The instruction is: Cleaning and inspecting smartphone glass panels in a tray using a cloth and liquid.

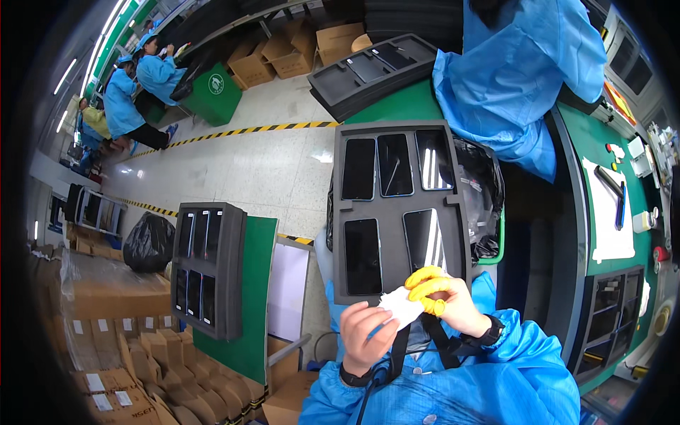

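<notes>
My left hand (366, 338) and my right hand (457, 304) meet over the near edge of a black foam tray (394, 206). Between them they pinch a crumpled white wipe (402, 309). Yellow rubber covers sit on some fingers of the right hand, while the left fingers look bare. Several dark-screened smartphones lie face up in the tray's slots, among them one at the lower left (363, 258) and one at the lower right (423, 237). The lower right phone is closest to the wipe, its glass reflecting ceiling lights.
Another foam tray of phones (237, 273) rests on a green board at left. A further tray (340, 88) is beyond. A black-lined bin (485, 184) stands right of my tray. Beyond it, a person in blue (520, 78) is close by. Cardboard boxes (106, 287) are stacked left.
</notes>
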The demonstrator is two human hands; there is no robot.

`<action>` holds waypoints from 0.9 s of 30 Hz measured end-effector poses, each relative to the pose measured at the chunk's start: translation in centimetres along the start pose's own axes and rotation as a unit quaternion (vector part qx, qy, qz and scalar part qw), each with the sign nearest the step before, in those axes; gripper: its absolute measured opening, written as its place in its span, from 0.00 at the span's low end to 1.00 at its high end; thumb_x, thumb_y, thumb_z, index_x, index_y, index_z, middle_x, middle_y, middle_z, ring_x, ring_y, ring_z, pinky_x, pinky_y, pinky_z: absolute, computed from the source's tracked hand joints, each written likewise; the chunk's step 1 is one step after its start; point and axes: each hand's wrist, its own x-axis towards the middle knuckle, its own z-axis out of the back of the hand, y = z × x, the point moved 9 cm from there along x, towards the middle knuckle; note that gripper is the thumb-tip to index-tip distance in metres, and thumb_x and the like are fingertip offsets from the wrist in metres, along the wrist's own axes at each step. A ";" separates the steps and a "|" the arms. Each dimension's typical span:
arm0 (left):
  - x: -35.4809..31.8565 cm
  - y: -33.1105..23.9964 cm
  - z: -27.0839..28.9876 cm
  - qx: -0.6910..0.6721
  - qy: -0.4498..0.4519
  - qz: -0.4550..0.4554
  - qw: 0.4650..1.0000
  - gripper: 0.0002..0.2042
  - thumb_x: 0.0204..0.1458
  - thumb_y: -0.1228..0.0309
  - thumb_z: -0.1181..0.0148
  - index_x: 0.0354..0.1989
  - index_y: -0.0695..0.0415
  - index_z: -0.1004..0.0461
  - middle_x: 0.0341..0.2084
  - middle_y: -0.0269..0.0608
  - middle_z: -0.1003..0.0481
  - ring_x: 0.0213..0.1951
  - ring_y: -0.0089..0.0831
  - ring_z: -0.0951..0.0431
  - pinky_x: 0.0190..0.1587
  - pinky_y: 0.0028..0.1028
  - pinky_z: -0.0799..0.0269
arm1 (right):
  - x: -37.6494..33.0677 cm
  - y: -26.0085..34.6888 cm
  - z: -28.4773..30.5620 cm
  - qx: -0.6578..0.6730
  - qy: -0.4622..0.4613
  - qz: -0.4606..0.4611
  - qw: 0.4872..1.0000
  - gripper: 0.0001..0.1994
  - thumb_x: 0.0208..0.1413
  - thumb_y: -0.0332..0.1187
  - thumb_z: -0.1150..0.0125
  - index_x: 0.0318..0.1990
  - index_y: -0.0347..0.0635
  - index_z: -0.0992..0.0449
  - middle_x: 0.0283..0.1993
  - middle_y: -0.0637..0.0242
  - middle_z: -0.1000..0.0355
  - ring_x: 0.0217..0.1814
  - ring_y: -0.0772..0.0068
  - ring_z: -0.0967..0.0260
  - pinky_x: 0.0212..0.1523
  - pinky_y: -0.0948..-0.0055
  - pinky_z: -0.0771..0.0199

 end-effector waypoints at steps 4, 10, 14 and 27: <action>-0.1 -0.5 0.1 0.007 -0.016 -0.011 1.000 0.16 0.35 0.79 0.32 0.34 0.50 0.26 0.33 0.32 0.29 0.37 0.31 0.25 0.45 0.37 0.28 | -0.4 -0.1 0.2 0.007 -0.013 -0.003 1.000 0.07 0.47 0.24 0.33 0.36 0.38 0.20 0.47 0.60 0.31 0.50 0.66 0.32 0.52 0.69 0.30; 0.4 0.5 -0.8 -0.101 -0.084 0.104 0.986 0.13 0.37 0.86 0.41 0.31 0.59 0.34 0.30 0.42 0.33 0.32 0.34 0.27 0.35 0.31 0.25 | -0.6 0.8 -0.3 -0.122 -0.024 0.061 0.990 0.09 0.45 0.22 0.32 0.35 0.41 0.21 0.47 0.63 0.29 0.50 0.68 0.31 0.53 0.70 0.31; -0.1 1.1 -1.9 -0.116 -0.070 0.186 0.973 0.13 0.39 0.86 0.43 0.32 0.61 0.36 0.30 0.44 0.34 0.30 0.33 0.28 0.33 0.27 0.27 | -1.2 -1.2 0.1 0.002 -0.055 -0.021 0.998 0.11 0.44 0.24 0.31 0.37 0.39 0.22 0.41 0.62 0.26 0.43 0.68 0.27 0.46 0.72 0.28; 0.8 0.4 -8.0 -0.391 0.058 0.290 0.871 0.09 0.52 0.80 0.49 0.42 0.65 0.32 0.39 0.49 0.26 0.42 0.35 0.24 0.48 0.29 0.29 | -3.3 2.7 4.8 -0.174 -0.109 0.052 0.977 0.15 0.46 0.25 0.32 0.43 0.38 0.24 0.43 0.64 0.26 0.44 0.71 0.26 0.47 0.73 0.27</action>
